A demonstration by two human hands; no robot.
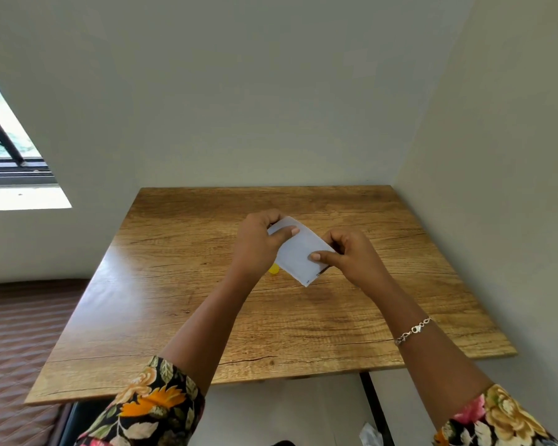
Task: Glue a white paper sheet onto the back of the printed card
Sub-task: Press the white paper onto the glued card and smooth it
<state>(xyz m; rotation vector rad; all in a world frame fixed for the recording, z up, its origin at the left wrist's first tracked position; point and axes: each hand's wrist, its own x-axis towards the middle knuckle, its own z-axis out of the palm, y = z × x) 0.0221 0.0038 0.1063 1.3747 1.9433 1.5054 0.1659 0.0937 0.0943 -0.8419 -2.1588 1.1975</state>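
Both hands hold a small white paper sheet [298, 249] above the middle of the wooden table [174, 317]. Its white side faces me, and a thin dark printed edge of the card shows at its lower right corner. My left hand [260, 243] pinches the upper left end, thumb on top. My right hand [351, 255] pinches the lower right end, thumb on the white face. A small yellow object [274, 269], perhaps a glue cap, lies on the table just below my left hand, mostly hidden.
The table stands in a corner, with walls behind it and to the right. A window [10, 146] is at the left. A brown patterned surface [20, 333] lies left of the table. A bracelet [411, 331] circles my right wrist.
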